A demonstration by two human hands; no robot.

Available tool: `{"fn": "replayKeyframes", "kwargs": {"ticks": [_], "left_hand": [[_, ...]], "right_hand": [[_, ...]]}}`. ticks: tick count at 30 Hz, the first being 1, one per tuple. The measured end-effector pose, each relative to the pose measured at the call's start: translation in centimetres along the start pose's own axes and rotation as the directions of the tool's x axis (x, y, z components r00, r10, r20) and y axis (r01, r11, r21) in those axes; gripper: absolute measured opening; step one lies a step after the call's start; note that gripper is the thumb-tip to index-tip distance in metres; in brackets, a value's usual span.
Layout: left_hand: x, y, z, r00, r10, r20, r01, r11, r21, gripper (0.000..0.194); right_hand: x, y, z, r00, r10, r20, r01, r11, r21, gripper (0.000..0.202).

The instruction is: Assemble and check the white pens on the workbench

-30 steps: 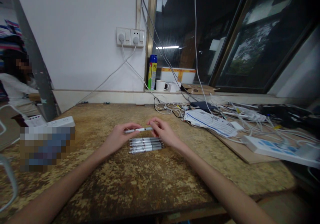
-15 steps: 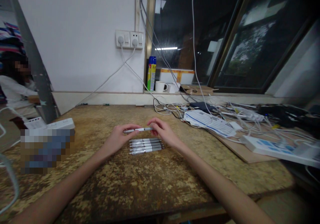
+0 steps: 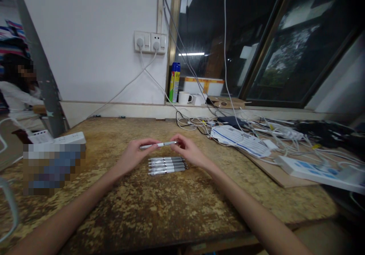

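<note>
Now both hands gripping one pen above the pen row.
Left hand (image 3: 131, 157) and right hand (image 3: 190, 153) pinching opposite ends of a white-and-grey pen (image 3: 158, 144), fingers closed on it, held level just above four matching pens (image 3: 167, 165) lying side by side on the worn wooden table (image 3: 159, 205).

I can't read the pixelated box (image 3: 53, 167) at the table's (image 3: 159, 209) left edge; my elbows are cut off below.
</note>
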State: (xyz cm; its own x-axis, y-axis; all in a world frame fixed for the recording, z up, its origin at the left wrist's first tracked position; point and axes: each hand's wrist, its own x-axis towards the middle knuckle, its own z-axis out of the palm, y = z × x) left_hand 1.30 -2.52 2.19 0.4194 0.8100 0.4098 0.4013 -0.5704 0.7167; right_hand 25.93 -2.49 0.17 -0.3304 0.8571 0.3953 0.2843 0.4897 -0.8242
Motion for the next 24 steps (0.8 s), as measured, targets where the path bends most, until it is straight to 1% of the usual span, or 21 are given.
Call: {"fn": "replayKeyframes", "kwargs": {"ticks": [1,3,5,6,8,10,12,15,19,21,22,24], "left_hand": [[0.0,-0.1,-0.1,1.0,0.011,0.006,-0.011,1.0,-0.001,0.032],[0.0,-0.2,-0.1,0.999,0.034,0.024,-0.034,0.999,0.002,0.03],[-0.1,-0.2,-0.2,0.998,0.045,0.035,-0.045,0.999,0.008,0.029],[-0.1,-0.2,-0.2,0.999,0.043,0.032,-0.043,0.999,0.01,0.028],[-0.1,-0.1,-0.2,0.999,0.03,0.018,-0.03,1.0,0.009,0.027],[0.0,0.0,-0.2,1.0,0.025,0.01,-0.025,1.0,0.005,0.027],[0.0,-0.1,-0.2,0.999,0.036,0.018,-0.036,0.999,-0.001,0.027],[0.0,-0.3,-0.5,0.998,0.054,0.018,-0.054,0.999,0.002,0.03],[0.0,-0.3,-0.8,0.999,0.049,0.011,-0.05,0.998,0.032,0.03],[0.0,-0.2,-0.8,1.0,0.013,0.005,-0.013,1.0,0.027,0.031],[0.1,-0.1,-0.7,0.999,-0.033,-0.002,0.033,0.999,-0.002,0.033],[0.2,-0.1,-0.5,0.987,-0.157,-0.012,0.154,0.979,-0.137,0.041]], "right_hand": [[0.0,0.0,0.0,1.0,0.008,0.022,-0.008,1.0,-0.005,0.023],[0.0,0.0,0.0,0.998,0.017,0.063,-0.016,1.0,-0.017,0.037],[-0.1,0.0,0.1,0.997,0.025,0.076,-0.023,0.999,-0.028,0.046],[-0.1,-0.1,0.1,0.997,0.03,0.068,-0.028,0.999,-0.029,0.044],[-0.2,-0.3,0.2,0.998,0.033,0.052,-0.032,0.999,-0.025,0.035],[-0.3,-0.6,0.3,0.998,0.023,0.058,-0.022,1.0,-0.017,0.03],[-0.5,-0.9,0.2,0.996,0.008,0.089,-0.006,1.0,-0.018,0.031],[-0.6,-1.3,0.1,0.991,0.0,0.132,0.009,0.998,-0.064,0.035],[-0.8,-1.5,-0.1,0.989,0.033,0.147,-0.013,0.99,-0.138,0.036],[-0.7,-1.4,-0.1,0.989,0.033,0.142,-0.016,0.992,-0.124,0.039],[-0.7,-1.4,0.0,0.99,0.02,0.14,-0.005,0.994,-0.107,0.041],[-0.6,-1.3,0.1,0.99,-0.02,0.138,0.03,0.997,-0.071,0.044]]}}
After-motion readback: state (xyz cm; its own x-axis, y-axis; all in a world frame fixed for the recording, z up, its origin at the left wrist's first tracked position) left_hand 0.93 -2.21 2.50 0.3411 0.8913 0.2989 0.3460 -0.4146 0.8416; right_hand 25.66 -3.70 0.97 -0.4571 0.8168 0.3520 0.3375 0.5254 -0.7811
